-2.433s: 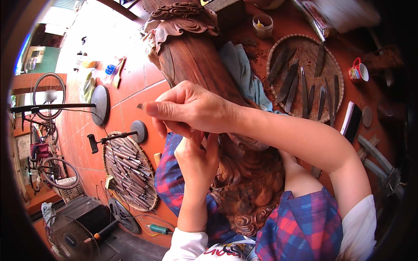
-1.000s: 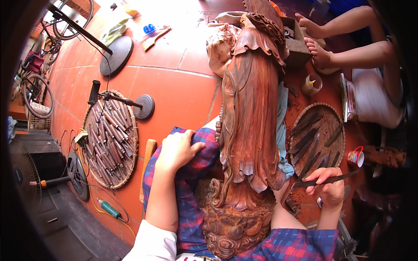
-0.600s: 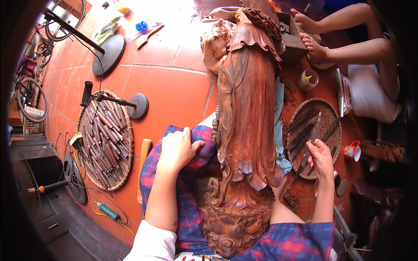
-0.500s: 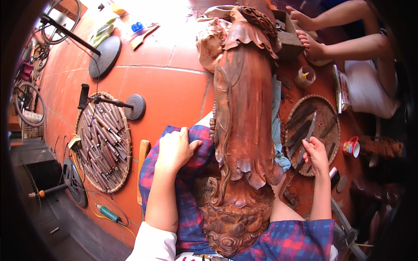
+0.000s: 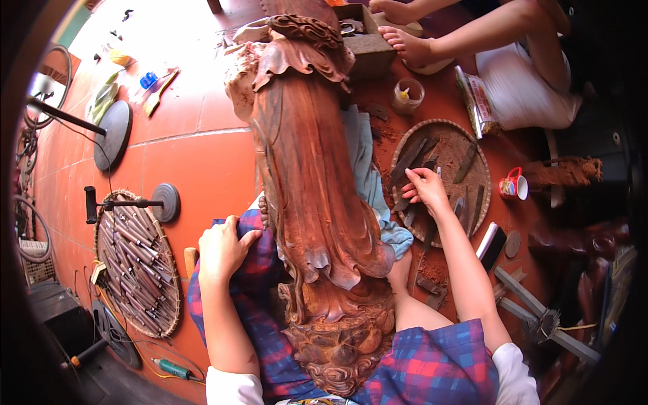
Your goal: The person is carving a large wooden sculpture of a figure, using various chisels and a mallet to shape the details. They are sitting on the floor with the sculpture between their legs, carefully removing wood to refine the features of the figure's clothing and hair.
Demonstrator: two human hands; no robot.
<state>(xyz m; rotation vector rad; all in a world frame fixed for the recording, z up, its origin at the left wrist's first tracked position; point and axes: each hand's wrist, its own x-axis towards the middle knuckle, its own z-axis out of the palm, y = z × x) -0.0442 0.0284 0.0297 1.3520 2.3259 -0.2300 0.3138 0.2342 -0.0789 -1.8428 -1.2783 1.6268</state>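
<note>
Comparing frames: a second ago the person's right hand (image 5: 426, 189) held a dark flat blade out to the side; it now hangs over the woven tray (image 5: 451, 143), right of the carved wooden statue (image 5: 310, 182), and no blade shows plainly in it. Grip, right: fingers partly bent; cannot tell whether they touch or pinch one of the flat steel blades (image 5: 466, 160) lying in that tray. Grip, left: the left hand (image 5: 224, 248) has stayed on the plaid shorts (image 5: 432, 364) at the knee, left of the statue, thumb spread, nothing seen in it. Reading: probably a tool being put down or picked, with the statue untouched by either hand meanwhile; its scrolled base lies between the thighs. Edges: the tray's raised rim bounds the right hand's low travel, and the light blue cloth (image 5: 361, 145) lies along the statue's right side, between it and the tray. Farther right of the statue stands a red mug (image 5: 514, 185), just outside the rim, so a long blade swung that way might catch it. Widest room: the tiled floor (image 5: 202, 162) left of the statue, bounded by a round stand base (image 5: 167, 202).
</note>
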